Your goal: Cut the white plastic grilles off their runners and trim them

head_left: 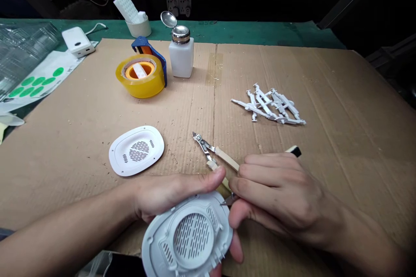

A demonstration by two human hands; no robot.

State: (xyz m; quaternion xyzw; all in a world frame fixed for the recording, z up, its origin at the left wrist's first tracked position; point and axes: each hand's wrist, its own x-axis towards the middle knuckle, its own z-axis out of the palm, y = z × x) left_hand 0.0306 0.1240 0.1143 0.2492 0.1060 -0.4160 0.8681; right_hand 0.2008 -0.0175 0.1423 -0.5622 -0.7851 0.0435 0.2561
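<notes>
My left hand [172, 194] grips a white plastic vented cover [188, 238] at the bottom of the view, its fingers along the cover's upper edge. My right hand [276, 190] holds a craft knife [294, 151] with a black end, and its small metal blade [229, 199] sits at the cover's rim. Just above both hands, side cutters [204, 147] with pale handles lie on the cardboard, their handle ends hidden by my hands. A second white oval cover [136, 150] rests face up to the left.
Several white plastic moulded pieces [268, 106] lie in a heap on the cardboard sheet [325, 86]. Farther back stand a yellow tape roll [140, 77], a blue holder [159, 58], a white pump bottle [181, 58] and a white cup [138, 28]. Green dot stickers [34, 86] lie at left.
</notes>
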